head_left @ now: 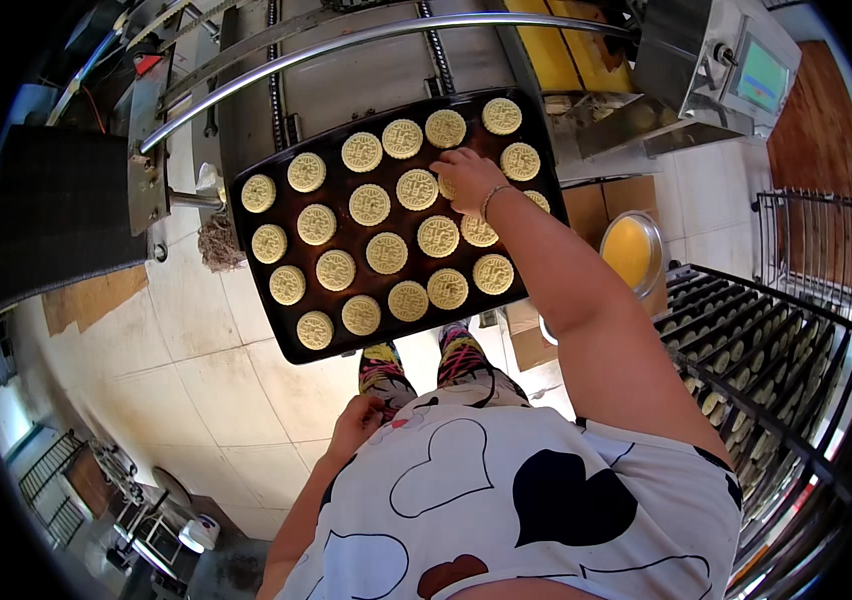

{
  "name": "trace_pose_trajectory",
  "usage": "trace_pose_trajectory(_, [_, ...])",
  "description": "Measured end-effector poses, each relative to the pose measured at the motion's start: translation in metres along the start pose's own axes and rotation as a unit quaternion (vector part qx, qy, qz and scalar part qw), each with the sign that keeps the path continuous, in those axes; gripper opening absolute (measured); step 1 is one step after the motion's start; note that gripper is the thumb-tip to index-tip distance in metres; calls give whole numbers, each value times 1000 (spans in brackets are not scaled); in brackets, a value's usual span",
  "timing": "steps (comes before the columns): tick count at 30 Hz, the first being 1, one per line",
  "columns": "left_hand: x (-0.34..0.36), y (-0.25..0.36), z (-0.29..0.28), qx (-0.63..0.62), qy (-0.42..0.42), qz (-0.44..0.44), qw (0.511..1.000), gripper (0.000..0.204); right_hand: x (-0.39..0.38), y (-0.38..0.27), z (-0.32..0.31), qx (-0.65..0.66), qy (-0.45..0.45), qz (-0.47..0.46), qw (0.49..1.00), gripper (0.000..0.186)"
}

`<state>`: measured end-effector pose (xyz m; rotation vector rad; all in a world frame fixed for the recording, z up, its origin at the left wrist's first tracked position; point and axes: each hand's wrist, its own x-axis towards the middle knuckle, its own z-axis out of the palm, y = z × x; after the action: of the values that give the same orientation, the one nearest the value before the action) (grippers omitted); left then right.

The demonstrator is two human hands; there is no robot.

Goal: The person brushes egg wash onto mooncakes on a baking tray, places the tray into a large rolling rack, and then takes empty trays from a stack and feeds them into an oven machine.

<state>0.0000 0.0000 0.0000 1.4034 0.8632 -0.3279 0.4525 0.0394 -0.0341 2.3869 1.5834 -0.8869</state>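
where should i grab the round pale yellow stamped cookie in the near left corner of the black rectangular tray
Probably by opposite sides of its scalloped edge, from straight above: the round pale yellow stamped cookie lies flat on the black rectangular tray, with bare space around it.

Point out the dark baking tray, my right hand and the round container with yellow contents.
Dark baking tray (pixel 404 222): head view, bare surface near its middle.
Right hand (pixel 470 182): head view, back of the hand.
Round container (pixel 658 254): head view, right side of its rim.
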Motion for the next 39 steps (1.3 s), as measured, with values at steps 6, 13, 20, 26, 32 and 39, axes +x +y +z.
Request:
trace_pose_trajectory(6, [9,15,-14,24,89,17,996,19,-11,10,6,46,52,22,997,58])
trace_pose_trajectory(13, [8,4,-21,41,98,5,994,19,-21,13,14,110,137,123,977,64])
trace_pose_trajectory(20, [5,15,-20,38,74,-9,996,20,-12,14,-1,112,255,116,953,68])
trace_pose_trajectory(26, [4,13,-25,44,71,2,997,22,26,23,-15,68,221,149,961,79])
trace_pose_trajectory(32, [2,15,-21,46,58,13,997,22,23,27,-19,73,219,162,959,74])
trace_pose_trajectory(39, [4,23,-21,46,45,8,998,21,14,37,-13,115,284,205,930,74])
